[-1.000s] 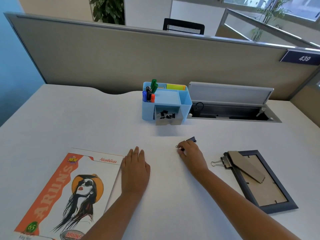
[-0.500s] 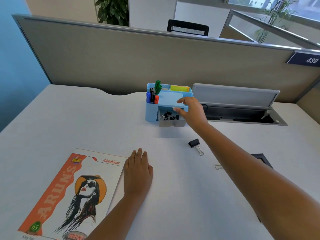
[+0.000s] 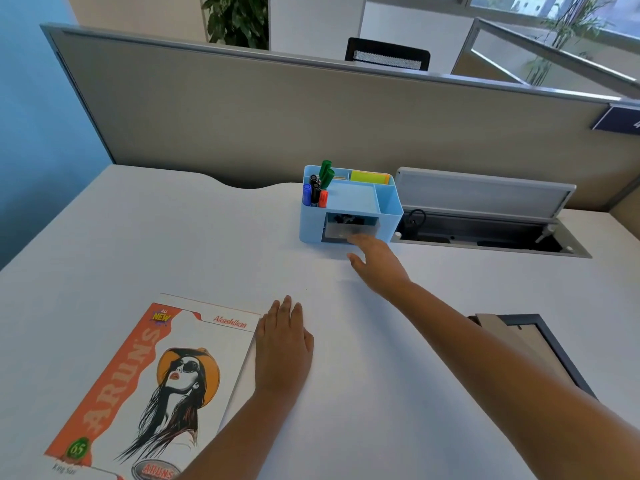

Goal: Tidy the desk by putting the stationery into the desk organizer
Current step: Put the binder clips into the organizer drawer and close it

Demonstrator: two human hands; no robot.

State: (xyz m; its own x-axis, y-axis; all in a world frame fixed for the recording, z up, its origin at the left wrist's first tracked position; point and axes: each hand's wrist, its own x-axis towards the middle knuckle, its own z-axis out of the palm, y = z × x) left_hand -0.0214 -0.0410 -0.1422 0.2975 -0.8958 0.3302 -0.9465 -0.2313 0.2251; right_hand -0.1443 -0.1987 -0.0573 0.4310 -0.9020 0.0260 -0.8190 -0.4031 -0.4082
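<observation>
- The right hand (image 3: 379, 263) is reaching out on a long, nearly straight arm to the light-blue plastic desk organizer (image 3: 349, 206), palm down, fingers straight and close together, thumb sticking out to the side.
- Its fingertips (image 3: 355, 240) are touching the front of the organizer's clear, smoky drawer (image 3: 349, 230), which is sitting nearly flush in the organizer's front face; the hand is holding nothing.
- Inside that drawer, dark binder clips (image 3: 349, 220) are showing dimly through the plastic.
- The left hand (image 3: 284, 348) is lying flat on the white desk (image 3: 173, 244), well in front of the organizer, fingers straight and pressed together, pointing toward it, forearm running back to the bottom edge.
- In the organizer's left rear compartment, green, blue, black and red marker pens (image 3: 317, 188) are standing upright; yellow sticky notes (image 3: 369, 176) are sitting in a back compartment.
- A glossy orange-and-white printed notebook (image 3: 152, 386) is lying in front of the organizer to the left, its right edge just beside the left hand.
- A dark-framed picture frame (image 3: 540, 344), back side up, is lying in front of the organizer to the right, partly hidden by the right forearm.
- Just right of the organizer, a grey metal cable hatch (image 3: 485, 216) is standing open in the desk.
</observation>
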